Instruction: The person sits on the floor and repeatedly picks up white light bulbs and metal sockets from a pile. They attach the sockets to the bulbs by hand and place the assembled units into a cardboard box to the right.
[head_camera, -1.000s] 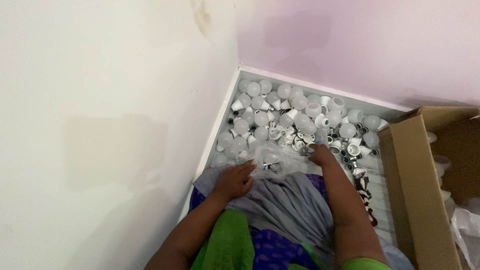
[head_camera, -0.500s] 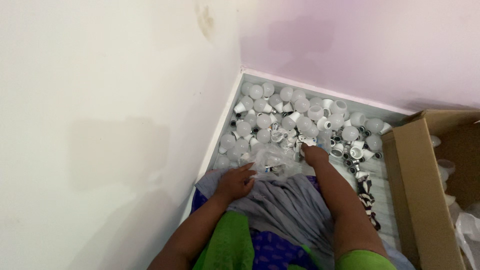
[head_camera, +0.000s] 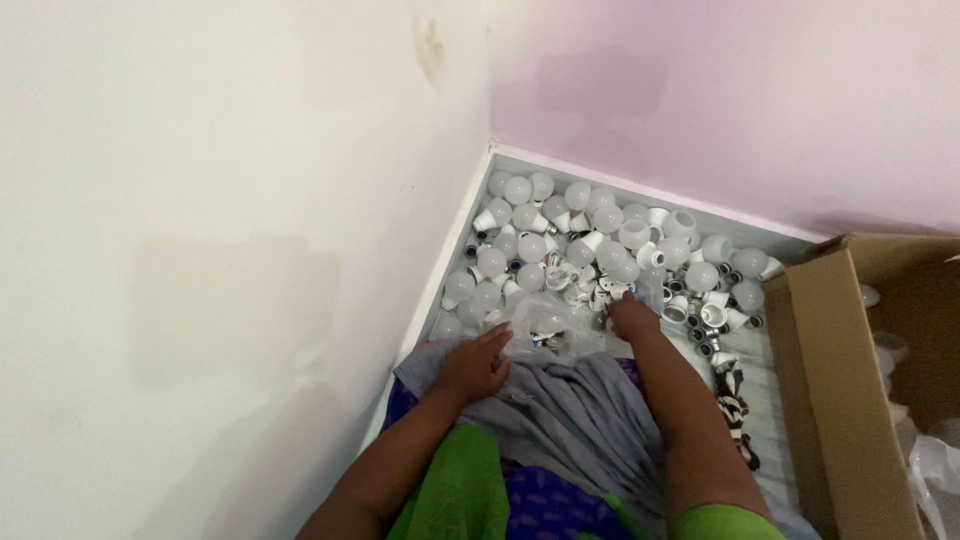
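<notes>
A heap of white bulbs (head_camera: 600, 250) and loose bulb parts is seen on the floor in the corner where a cream wall meets a pale purple one, at about twelve o'clock from the person. The left hand (head_camera: 478, 362) is laid flat, fingers spread, on the edge of a grey cloth (head_camera: 570, 420) spread over the lap, and nothing is pinched in it. The right hand (head_camera: 632, 318) is stretched into the near edge of the heap, at about one o'clock; its fingers are curled down among the parts, and whether a piece is gripped cannot be told. A crumpled clear plastic bag (head_camera: 545, 325) is lying between the two hands, touching the cloth. An open cardboard box (head_camera: 850, 400) is stood at three o'clock, with a few white pieces visible inside. Judged from this, the work is at an early point: most bulbs are still lying on the floor and little is seen in the box
</notes>
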